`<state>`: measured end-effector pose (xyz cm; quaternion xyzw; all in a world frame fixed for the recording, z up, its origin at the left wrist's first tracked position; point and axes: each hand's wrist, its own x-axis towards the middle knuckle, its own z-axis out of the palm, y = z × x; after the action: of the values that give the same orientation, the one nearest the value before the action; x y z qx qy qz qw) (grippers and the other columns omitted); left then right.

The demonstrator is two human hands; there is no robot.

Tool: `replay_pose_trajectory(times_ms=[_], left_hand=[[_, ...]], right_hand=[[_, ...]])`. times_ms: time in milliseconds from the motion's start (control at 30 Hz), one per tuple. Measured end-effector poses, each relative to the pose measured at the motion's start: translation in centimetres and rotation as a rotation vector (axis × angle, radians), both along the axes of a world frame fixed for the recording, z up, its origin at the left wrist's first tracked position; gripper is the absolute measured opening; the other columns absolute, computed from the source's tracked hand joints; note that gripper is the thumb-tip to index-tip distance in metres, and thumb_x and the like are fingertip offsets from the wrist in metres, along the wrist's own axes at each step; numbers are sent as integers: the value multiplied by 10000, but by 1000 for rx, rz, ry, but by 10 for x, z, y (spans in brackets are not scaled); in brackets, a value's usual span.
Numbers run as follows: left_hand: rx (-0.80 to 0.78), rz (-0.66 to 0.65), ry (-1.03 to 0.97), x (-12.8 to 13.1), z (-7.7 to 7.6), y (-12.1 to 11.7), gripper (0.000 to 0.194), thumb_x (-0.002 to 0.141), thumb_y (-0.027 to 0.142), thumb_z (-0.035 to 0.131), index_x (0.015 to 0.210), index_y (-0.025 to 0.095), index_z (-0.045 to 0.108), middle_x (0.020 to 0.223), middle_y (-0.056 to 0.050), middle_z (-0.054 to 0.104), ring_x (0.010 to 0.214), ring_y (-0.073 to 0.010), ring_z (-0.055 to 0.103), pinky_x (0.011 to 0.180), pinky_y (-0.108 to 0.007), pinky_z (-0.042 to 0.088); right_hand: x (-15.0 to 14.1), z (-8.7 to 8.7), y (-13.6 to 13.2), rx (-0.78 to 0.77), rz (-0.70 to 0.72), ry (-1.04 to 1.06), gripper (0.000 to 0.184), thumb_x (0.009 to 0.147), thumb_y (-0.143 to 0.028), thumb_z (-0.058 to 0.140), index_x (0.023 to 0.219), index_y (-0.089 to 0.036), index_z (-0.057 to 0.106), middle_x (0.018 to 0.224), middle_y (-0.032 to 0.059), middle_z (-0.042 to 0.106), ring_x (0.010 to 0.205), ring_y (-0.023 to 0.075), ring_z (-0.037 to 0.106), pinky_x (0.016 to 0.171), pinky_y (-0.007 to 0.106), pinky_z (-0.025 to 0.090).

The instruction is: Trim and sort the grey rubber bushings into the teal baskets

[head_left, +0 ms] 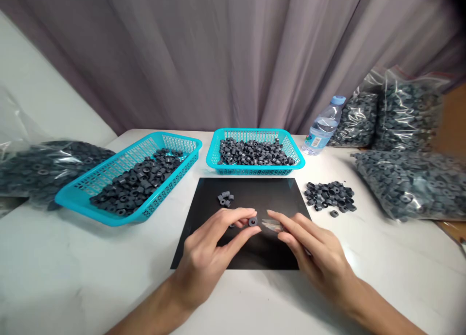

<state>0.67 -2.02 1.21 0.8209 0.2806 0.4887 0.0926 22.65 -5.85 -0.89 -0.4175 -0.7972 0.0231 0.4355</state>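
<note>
Between the thumb and fingertips of my left hand (207, 252) is a small dark grey ring-shaped piece (253, 222), its hole facing me. My right hand (320, 247) grips a small knife, its pointed blade (272, 225) aimed left toward the piece with a gap between them. The knife's handle is mostly hidden in my fingers. Both hands are over a black mat (262, 255). A little cluster of similar grey pieces (225, 198) lies on the mat beyond my left hand.
Turquoise baskets of grey pieces stand at the left (109, 219) and back centre (255, 170). A loose pile (329, 196) lies right of the mat. Behind it is a water bottle (322, 128). Filled plastic bags sit at the right (415, 184) and far left (58, 167).
</note>
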Motion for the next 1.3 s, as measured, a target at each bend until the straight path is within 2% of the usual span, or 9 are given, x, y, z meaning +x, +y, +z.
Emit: replay_pose_trajectory(times_ms=[167, 400, 767, 1100, 1300], left_hand=[[40, 0, 3, 1, 3, -5, 441, 829, 43, 772, 1229, 154, 623, 1036, -29, 762, 825, -121, 732, 858, -225, 623], [-33, -18, 16, 3, 4, -8, 491, 851, 46, 746, 1287, 220, 601, 1082, -6, 769, 854, -135, 747, 849, -246, 634], [-63, -32, 26, 4, 2, -10, 474, 857, 32, 741, 1274, 204, 596, 1093, -10, 763, 894, -126, 739, 881, -238, 620], [-112, -10, 10, 6, 2, -12, 454, 871, 88, 746, 1271, 250, 605, 1083, -7, 773, 842, -146, 761, 855, -269, 645], [-128, -12, -16, 6, 2, -13, 440, 857, 87, 760, 1242, 250, 625, 1057, 10, 779, 817, -129, 762, 846, -229, 638]], right_hand=[[2, -1, 1, 94, -8, -96, 370, 1055, -155, 474, 1416, -114, 540, 752, 14, 539, 604, 122, 521, 527, 235, 404], [8, 0, 2, 126, 5, -166, 527, 1052, -165, 488, 1567, -163, 379, 830, 49, 639, 666, 151, 571, 600, 268, 439], [14, 2, 4, 179, 5, -303, 582, 1018, -109, 548, 1567, -77, 358, 815, 49, 632, 674, 151, 540, 622, 296, 396], [17, 4, 4, 224, -24, -366, 648, 1009, -139, 583, 1596, -104, 313, 792, 36, 630, 665, 150, 543, 641, 295, 400], [19, 3, 3, 228, -16, -392, 677, 993, -131, 601, 1600, -98, 302, 819, 37, 659, 643, 147, 557, 639, 307, 406]])
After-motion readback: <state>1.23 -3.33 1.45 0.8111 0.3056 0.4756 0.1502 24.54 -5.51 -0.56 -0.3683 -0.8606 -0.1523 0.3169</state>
